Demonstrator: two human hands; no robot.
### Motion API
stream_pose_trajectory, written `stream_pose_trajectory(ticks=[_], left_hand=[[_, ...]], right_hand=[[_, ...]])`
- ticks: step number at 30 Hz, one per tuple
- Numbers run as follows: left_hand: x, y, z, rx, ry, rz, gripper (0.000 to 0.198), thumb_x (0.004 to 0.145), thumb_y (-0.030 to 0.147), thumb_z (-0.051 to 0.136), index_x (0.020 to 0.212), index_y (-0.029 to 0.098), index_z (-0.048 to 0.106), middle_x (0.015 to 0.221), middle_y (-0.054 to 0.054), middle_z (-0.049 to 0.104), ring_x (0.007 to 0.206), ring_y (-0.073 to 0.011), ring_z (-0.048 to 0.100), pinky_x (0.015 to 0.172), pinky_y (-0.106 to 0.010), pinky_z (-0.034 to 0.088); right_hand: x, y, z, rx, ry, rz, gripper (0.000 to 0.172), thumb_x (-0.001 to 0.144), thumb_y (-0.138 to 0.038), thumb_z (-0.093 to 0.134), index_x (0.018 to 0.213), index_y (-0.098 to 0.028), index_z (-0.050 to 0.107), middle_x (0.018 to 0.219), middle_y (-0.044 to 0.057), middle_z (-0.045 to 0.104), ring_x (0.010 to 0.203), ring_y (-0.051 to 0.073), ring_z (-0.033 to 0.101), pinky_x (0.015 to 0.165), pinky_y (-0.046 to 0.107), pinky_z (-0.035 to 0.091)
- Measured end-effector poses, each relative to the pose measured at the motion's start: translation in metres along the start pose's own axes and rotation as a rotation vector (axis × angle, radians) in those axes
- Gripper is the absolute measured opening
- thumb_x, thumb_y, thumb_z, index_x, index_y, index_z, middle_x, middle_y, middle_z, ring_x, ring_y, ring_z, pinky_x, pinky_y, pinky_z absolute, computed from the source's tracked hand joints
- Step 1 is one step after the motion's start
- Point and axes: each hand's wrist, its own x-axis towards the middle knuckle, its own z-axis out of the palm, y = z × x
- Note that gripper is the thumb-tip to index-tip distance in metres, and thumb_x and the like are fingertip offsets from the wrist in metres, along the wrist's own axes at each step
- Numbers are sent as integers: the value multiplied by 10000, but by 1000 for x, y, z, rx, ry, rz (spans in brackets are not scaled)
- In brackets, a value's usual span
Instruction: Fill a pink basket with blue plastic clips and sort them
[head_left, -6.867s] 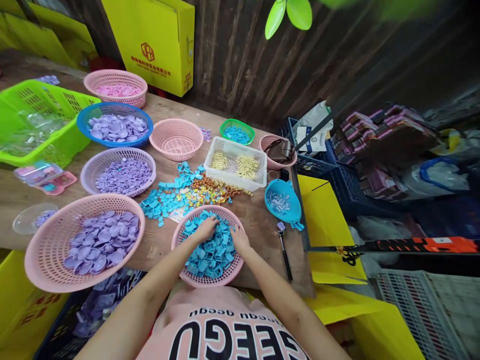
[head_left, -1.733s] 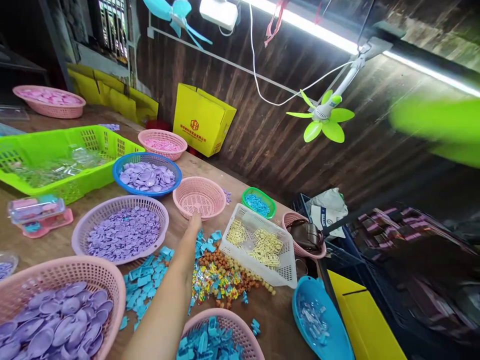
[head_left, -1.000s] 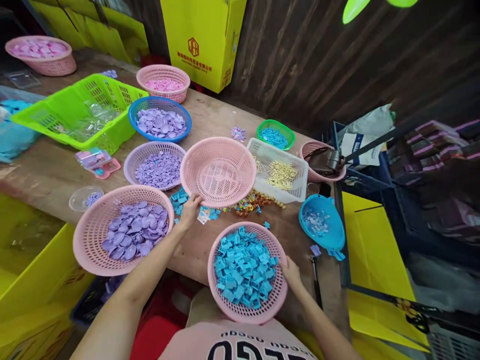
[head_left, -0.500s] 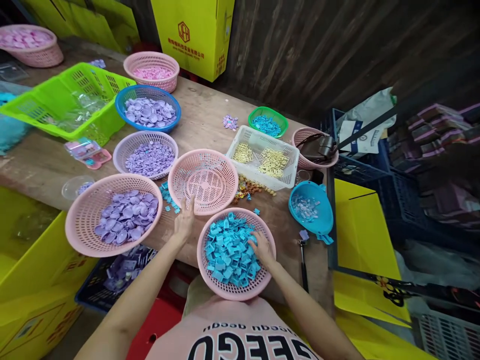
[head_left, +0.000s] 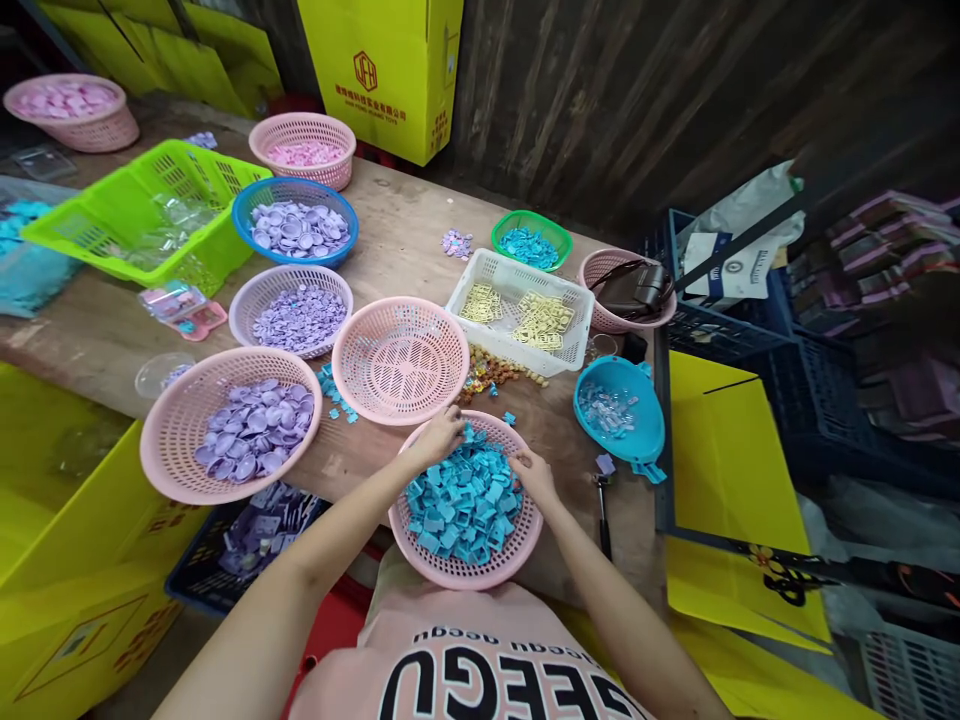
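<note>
A pink round basket [head_left: 466,582] rests against my lap, heaped with small turquoise plastic pieces [head_left: 469,505]. My left hand [head_left: 441,436] is above its far left rim, fingers curled together and closed; anything in them is hidden. On the right side of the same basket, my right hand [head_left: 534,476] has its thumb and fingers bent together at the edge of the pile. What these fingertips hold is too small to make out. Just beyond my left hand stands a pink basket [head_left: 401,408] with only its perforated bottom showing.
Purple cups fill a pink basket [head_left: 161,455] at left. Behind are a lilac basket [head_left: 240,318], a blue basket [head_left: 247,235] and a green crate [head_left: 82,235]. A white tray [head_left: 517,350] holds yellow pieces. At right are a blue bowl [head_left: 645,420] and a black-handled tool [head_left: 604,530].
My left hand has left the empty pink basket's near rim and moved right, to the turquoise pieces. My right hand has drawn back slightly toward the basket's right rim, its fingers closing.
</note>
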Motion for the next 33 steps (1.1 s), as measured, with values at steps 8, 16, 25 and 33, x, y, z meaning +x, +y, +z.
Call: stream_pose_trajectory(ticks=[8, 16, 25, 33], left_hand=[[-55, -9, -1, -578, 100, -378, 167, 620, 117, 515, 768, 187, 483, 782, 1, 601, 731, -163, 591, 645, -282, 489], [-96, 34, 41, 125, -174, -376, 387, 719, 210, 609, 1103, 224, 558, 1193, -111, 574, 973, -278, 621, 823, -373, 476], [-69, 14, -8, -755, -134, -593, 384, 660, 304, 646, 998, 124, 619, 763, -34, 646, 551, -135, 565, 520, -260, 465], [-34, -8, -98, -256, 644, -335, 535, 672, 265, 668, 1170, 137, 521, 1165, -111, 575, 1097, -240, 509, 992, -413, 394]], right_hand=[[7, -13, 28, -610, -28, -75, 113, 738, -207, 546, 780, -187, 649, 826, 112, 683, 839, 252, 637, 727, 341, 425], [19, -12, 8, 232, -283, 227, 168, 688, -268, 571, 597, -195, 451, 516, -47, 506, 527, 120, 557, 458, 206, 362], [17, -64, -1, 620, -397, 485, 51, 755, -177, 580, 794, -166, 549, 609, -9, 609, 480, 86, 514, 433, 187, 379], [42, -121, -5, 162, -244, -77, 215, 795, -286, 562, 983, -187, 532, 885, 31, 626, 792, 158, 582, 684, 302, 479]])
